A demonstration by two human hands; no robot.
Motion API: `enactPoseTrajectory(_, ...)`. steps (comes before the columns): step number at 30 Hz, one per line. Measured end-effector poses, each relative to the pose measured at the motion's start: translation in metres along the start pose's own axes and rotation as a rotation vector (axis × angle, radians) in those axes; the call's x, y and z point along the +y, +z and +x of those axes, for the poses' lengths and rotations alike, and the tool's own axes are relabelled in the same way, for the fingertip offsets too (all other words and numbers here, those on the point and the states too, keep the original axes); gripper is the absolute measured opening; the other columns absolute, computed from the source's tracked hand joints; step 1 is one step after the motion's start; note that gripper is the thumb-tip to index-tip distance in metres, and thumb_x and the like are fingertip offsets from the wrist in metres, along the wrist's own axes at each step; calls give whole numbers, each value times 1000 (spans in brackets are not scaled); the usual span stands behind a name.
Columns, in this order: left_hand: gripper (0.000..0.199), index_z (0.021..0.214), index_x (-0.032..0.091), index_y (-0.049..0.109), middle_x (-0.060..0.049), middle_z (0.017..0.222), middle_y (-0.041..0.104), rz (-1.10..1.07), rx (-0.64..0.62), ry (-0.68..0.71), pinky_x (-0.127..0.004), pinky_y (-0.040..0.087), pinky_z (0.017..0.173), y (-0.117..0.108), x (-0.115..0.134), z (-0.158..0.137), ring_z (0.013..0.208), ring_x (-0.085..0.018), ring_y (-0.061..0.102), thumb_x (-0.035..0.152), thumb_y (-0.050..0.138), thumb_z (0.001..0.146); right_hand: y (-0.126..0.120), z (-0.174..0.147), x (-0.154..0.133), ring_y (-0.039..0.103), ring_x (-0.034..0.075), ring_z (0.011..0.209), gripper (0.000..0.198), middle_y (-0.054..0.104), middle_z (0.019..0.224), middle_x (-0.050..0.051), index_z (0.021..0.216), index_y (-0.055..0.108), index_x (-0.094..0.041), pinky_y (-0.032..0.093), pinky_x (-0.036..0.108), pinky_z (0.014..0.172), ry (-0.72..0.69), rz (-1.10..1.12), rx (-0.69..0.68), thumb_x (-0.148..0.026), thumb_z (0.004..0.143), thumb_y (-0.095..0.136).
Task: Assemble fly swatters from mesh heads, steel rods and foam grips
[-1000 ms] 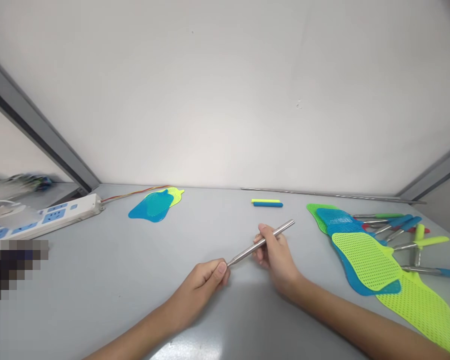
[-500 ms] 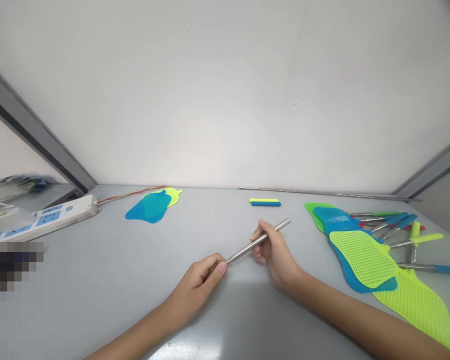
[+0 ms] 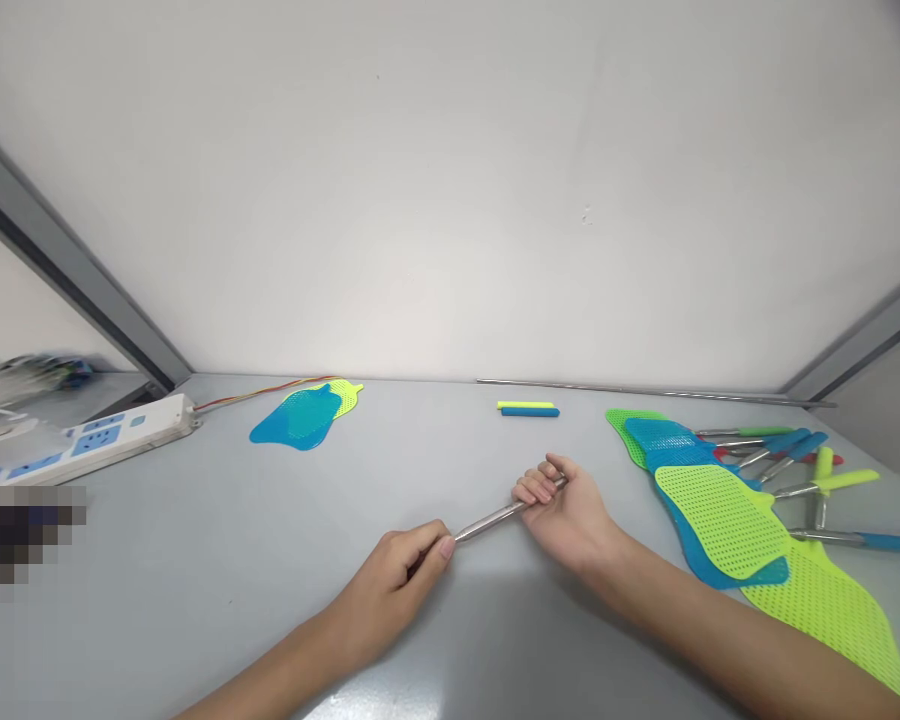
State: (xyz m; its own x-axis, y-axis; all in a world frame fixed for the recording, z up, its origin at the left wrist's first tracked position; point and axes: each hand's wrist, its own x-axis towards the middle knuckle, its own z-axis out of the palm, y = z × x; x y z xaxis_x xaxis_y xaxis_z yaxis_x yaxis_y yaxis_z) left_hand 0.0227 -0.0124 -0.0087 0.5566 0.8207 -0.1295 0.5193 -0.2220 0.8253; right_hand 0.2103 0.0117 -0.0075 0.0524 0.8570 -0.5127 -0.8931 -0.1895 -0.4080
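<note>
A slim silver telescopic rod [image 3: 489, 522] slants up to the right between my hands, above the grey table. My left hand [image 3: 412, 565] pinches its lower left end between thumb and fingers. Around its other end, my right hand [image 3: 566, 505] is curled with the palm turned up, hiding most of that end. Beyond my hands lie a yellow sleeve [image 3: 525, 405] and a blue sleeve [image 3: 530, 412], side by side. Farther left, a blue swatter head [image 3: 294, 420] overlaps a yellow one [image 3: 347, 397].
At the right lie several swatters in a pile, with a yellow mesh head [image 3: 722, 520] on top and coloured handles [image 3: 855, 480] pointing right. A long thin metal rod [image 3: 645, 391] runs along the wall. A white power strip [image 3: 146, 425] is at the left.
My right hand has turned palm up and its fingers have closed around the rod's right end, which was sticking out before. My left hand keeps its pinch almost in place.
</note>
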Motion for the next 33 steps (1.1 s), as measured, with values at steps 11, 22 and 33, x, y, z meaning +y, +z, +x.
enactPoseTrajectory(11, 31, 63, 19, 40, 6, 53, 28, -35, 26, -7, -20, 23, 45, -2, 0, 1, 49, -9, 26, 37, 28, 85, -5, 12, 2, 23, 7, 34, 29, 19, 42, -6, 47, 27, -18, 27, 22, 38, -13, -24, -13, -17, 75, 30)
enactPoseTrajectory(22, 32, 61, 19, 40, 7, 51, 29, -14, 128, -45, -19, 24, 44, -10, -3, 8, 47, -9, 27, 39, 32, 83, -7, 17, 5, 37, 10, 41, 27, 29, 46, -3, 51, 31, -19, 39, 27, 48, 19, -8, -78, -19, 78, 28)
enactPoseTrajectory(33, 30, 64, 19, 44, 8, 46, 30, -113, 261, -68, -19, 25, 40, -14, -8, 12, 41, -8, 28, 42, 35, 81, -10, 11, 14, 56, 17, 70, 29, 52, 60, 4, 56, 52, -15, 44, 29, 70, -12, -130, -200, -32, 76, 41)
